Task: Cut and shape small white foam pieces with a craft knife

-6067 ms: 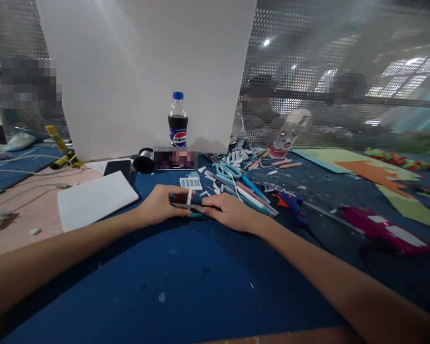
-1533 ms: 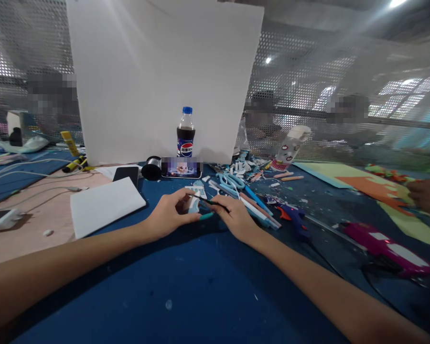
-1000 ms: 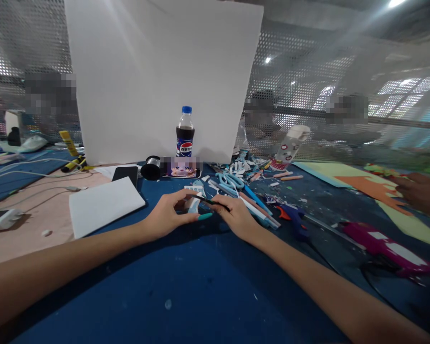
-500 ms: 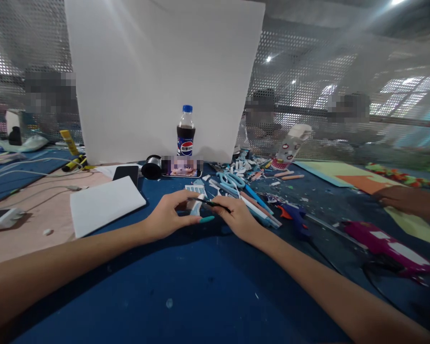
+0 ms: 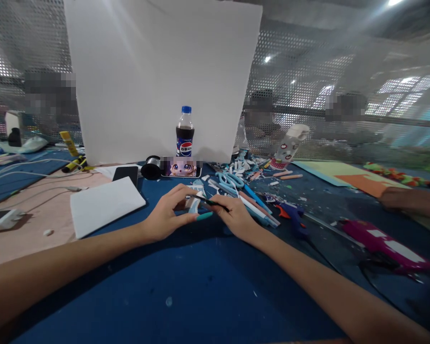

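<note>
The right hand (image 5: 237, 217) is pinched around a thin dark tool (image 5: 208, 201), slanting from ten o'clock to four o'clock. A small white piece (image 5: 194, 205) sits near nine o'clock from that hand, closer to the half-curled left hand (image 5: 166, 212). Part is hidden, so I can't tell if it's gripped.

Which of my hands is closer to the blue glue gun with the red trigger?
Your right. The right hand is to the left of the blue glue gun, not touching it; the left hand is farther left, with the right hand in between.
</note>
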Motion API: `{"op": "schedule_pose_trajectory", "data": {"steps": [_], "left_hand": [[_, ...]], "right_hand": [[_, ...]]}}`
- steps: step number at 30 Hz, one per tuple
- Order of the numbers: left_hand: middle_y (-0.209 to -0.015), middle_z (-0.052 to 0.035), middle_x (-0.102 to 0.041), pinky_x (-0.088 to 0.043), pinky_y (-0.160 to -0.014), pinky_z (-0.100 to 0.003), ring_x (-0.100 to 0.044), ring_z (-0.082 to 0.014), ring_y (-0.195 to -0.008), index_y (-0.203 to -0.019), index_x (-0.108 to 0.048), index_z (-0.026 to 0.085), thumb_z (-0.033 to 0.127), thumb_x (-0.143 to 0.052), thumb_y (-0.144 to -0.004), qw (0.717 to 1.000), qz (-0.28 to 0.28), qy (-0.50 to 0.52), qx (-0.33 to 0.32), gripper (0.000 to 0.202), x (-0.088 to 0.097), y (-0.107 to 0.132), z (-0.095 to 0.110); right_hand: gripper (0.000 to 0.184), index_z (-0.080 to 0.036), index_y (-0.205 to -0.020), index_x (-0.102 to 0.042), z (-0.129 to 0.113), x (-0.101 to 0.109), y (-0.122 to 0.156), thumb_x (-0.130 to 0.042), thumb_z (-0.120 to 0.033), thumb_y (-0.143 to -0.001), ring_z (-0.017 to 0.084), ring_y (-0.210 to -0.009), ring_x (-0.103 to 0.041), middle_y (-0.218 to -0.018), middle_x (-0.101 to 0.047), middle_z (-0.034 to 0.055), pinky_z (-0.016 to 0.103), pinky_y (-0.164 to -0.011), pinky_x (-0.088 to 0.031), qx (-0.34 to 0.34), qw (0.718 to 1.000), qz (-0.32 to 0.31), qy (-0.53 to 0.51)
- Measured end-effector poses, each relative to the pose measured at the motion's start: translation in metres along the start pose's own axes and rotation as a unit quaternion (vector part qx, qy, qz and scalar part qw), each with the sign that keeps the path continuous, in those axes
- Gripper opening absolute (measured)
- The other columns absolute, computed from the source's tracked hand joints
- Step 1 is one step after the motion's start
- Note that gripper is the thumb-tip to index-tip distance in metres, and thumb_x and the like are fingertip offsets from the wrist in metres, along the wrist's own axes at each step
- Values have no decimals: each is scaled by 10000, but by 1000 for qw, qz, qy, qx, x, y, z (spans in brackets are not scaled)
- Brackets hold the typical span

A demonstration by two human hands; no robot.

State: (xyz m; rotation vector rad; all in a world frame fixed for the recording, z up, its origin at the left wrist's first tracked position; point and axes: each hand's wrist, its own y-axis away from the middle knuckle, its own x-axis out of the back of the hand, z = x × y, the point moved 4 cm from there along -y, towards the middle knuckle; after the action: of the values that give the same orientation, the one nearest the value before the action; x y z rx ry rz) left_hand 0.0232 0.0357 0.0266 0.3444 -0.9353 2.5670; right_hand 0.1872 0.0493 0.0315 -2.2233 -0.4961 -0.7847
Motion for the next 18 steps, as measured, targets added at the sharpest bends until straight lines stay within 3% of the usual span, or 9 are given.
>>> {"op": "schedule_pose_trajectory", "data": {"steps": [11, 18], "left_hand": [[-1013, -45, -404, -518, -810, -383, -534, -164, -896, -1110, -555, 223, 278, -656, -747, 999, 28, -5, -19, 381, 1, 2, -1], [-1004, -58, -467, -539, -689, -313, -536, -158, -833, -1153, -571, 240, 284, -676, -731, 993, 43, -99, -44, 437, 4, 3, 2]], "right_hand": [[172, -196, -846, -601, 3, -1, 2, -430, -184, -862, 132, -707, -549, -783, -622, 12, 240, -630, -398, 3, 1000, 5, 6], [169, -188, -854, -596, 4, 0, 4, -428, -167, -853, 132, -714, -550, -775, -614, 17, 244, -630, -402, 10, 1000, 6, 28]]}}
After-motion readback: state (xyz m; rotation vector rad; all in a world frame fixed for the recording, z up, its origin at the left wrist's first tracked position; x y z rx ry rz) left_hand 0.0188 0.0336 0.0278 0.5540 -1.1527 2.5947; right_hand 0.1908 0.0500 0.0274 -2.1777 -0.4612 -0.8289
